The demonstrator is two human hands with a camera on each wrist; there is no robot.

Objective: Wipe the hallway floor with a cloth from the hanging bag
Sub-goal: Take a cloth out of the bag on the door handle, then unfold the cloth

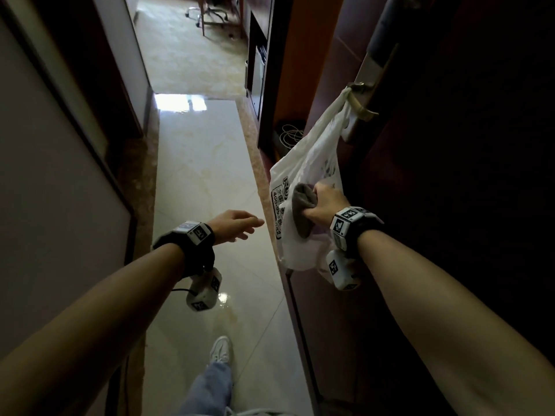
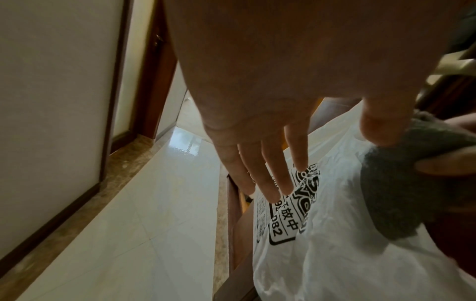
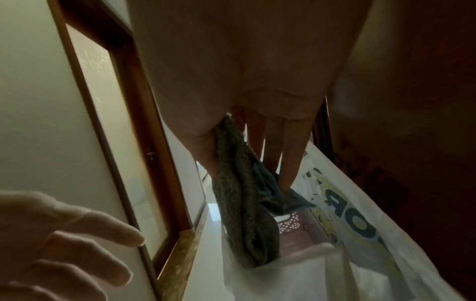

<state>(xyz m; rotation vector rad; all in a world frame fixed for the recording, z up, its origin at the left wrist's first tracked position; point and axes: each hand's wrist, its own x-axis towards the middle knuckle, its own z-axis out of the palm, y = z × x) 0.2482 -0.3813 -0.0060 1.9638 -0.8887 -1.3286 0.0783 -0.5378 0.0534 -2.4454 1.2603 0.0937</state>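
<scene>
Swivel chair [image 1: 207, 13] far off; coiled cable [image 1: 289, 135] by door.

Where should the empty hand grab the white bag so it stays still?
Probably the bag's upper edge beside the opening, reached from the hallway side by the left hand. Its handles hang from the door handle, and the right hand already grips the grey cloth at the mouth.

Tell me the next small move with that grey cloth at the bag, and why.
Probably lift the right hand up and away to draw the grey cloth fully clear of the white bag. The hand grips the cloth, but its lower end is still at the bag's mouth; the bag hangs from the door handle, and the left hand is open and free.
</scene>
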